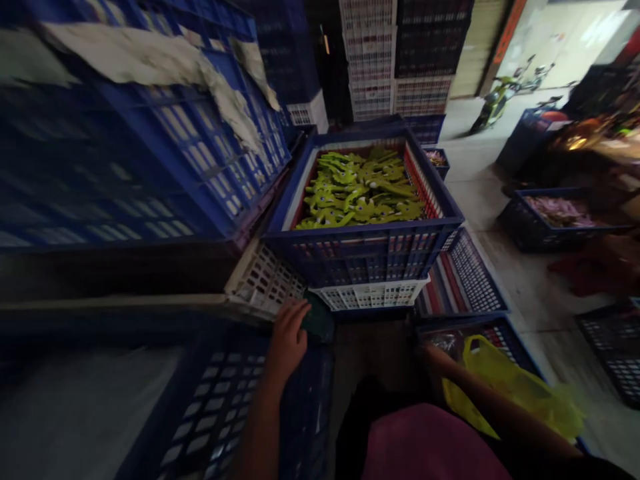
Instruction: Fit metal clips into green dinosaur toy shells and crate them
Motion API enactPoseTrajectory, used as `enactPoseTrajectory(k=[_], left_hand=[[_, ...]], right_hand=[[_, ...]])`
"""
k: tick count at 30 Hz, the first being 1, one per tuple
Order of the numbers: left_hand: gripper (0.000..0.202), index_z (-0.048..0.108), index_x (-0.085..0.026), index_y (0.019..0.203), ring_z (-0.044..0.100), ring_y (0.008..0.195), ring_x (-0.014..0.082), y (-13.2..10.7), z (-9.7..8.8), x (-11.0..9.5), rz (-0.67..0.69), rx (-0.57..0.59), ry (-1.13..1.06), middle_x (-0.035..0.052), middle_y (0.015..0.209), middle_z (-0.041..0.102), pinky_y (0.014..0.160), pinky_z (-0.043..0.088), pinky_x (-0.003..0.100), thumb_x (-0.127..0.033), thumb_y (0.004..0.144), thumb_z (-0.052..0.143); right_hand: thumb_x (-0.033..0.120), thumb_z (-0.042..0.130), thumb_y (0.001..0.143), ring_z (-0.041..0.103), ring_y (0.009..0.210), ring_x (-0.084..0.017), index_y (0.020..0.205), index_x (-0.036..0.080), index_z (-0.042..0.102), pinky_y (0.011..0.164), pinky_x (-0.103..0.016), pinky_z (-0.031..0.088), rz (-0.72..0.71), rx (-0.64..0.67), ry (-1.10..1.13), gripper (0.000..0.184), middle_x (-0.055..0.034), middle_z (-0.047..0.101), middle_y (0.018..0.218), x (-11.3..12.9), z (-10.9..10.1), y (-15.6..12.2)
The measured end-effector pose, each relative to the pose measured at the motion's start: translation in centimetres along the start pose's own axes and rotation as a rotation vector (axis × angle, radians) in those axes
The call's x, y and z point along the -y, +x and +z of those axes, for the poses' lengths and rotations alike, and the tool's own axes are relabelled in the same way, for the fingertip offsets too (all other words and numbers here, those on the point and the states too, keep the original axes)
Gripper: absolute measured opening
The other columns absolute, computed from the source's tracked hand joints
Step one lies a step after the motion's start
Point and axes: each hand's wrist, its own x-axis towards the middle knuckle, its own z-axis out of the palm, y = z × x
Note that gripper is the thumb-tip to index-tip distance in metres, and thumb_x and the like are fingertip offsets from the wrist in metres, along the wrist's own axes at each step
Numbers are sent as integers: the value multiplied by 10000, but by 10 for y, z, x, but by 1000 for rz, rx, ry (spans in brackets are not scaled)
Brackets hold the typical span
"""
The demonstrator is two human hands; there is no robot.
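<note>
head view, from someone standing by: the landmark is the blue plastic crate (363, 250) in the middle, packed with lime-green moulded plastic pieces (360, 193) (cartoon-like shapes with eyes, maybe toys, too blurred to be sure). it sits on a white plastic crate (370, 295), just in front of the person.

the left hand (289, 337) is just below the landmark's front corner, fingers curled and touching a dark green object (319, 319); whether they are clamped on it or only resting there, cannot tell. the right forearm (493, 407) reaches toward a yellow plastic bag (505, 390) to the lower right of the landmark, but the right hand (429, 355) is dim, so open or closed cannot be told. the bag lies in a blue crate (480, 340) and the hand is at that crate's rim. pink clothing (430, 447) fills the bottom edge.

left of the landmark, a large tilted blue crate (200, 127) has a torn pale sheet (160, 70) on it. behind it stand stacked white crates (370, 60). to its right, on the floor, a blue crate holds pink items (560, 212), and farther off is a green scooter (493, 103).
</note>
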Motion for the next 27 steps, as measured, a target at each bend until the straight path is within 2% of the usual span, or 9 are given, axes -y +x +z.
enactPoseTrajectory(k=[2,5,7,10,13,15,21,24,27], left_hand=[[538,696,-26,1487,364,1722,347,74,-16,13,111,-169,28,147,1706,596,1466,259,563,19,1005,462],[527,628,21,1539,180,1766,439,177,-31,32,190,-316,35,188,1766,507,1426,206,710,4,1040,459],[462,642,-2,1521,312,1718,432,234,-35,49,241,-348,37,183,1695,592,1400,201,740,-64,1087,494],[394,762,-98,1352,701,1345,337,295,-32,83,322,-334,56,119,1355,822,1257,437,574,-398,1130,635],[506,827,-185,1153,777,1006,294,326,-27,111,423,-413,121,84,1060,871,894,496,406,-647,1098,628],[542,822,-201,1077,778,912,277,336,-26,121,494,-520,184,76,986,864,802,442,384,-677,1115,566],[314,800,-160,1067,775,837,237,357,-39,138,676,-605,324,64,917,839,836,479,389,-425,1138,648],[228,795,-162,1006,760,787,224,364,-37,142,688,-690,365,59,859,822,817,487,382,-275,1131,641],[174,793,-170,980,739,751,210,358,-36,140,698,-746,432,51,819,807,763,469,369,-209,1099,673]], right_hand=[[-30,705,921,770,1108,-254,1057,154,831,1022,-382,651,-23,12,-59,262,-123,814,1136,0,-14,49],[9,616,945,568,1516,-354,1398,132,781,1305,-528,486,-59,-53,-131,497,-200,696,1542,15,-64,132],[152,600,1040,429,1627,-379,1551,152,687,1359,-609,395,-138,-173,-229,518,-204,595,1666,32,-108,189],[368,628,1097,538,1494,-383,1599,151,642,1236,-570,496,-361,-407,-458,547,-226,678,1525,59,-163,266],[460,646,1106,647,1300,-344,1513,171,706,1051,-459,543,-505,-503,-607,503,-192,763,1321,79,-189,326],[474,664,1102,681,1233,-326,1419,185,754,1007,-432,521,-508,-503,-652,438,-168,789,1267,88,-193,354],[354,728,1055,757,878,-228,1044,224,809,740,-346,451,-93,-213,-673,153,-52,830,984,116,-194,392],[267,716,1044,799,971,-250,1052,226,809,756,-335,471,79,-13,-690,102,-58,838,1027,133,-205,400],[191,593,1084,821,1005,-278,1151,208,797,702,-342,467,85,112,-753,216,-86,844,1079,142,-225,403]])
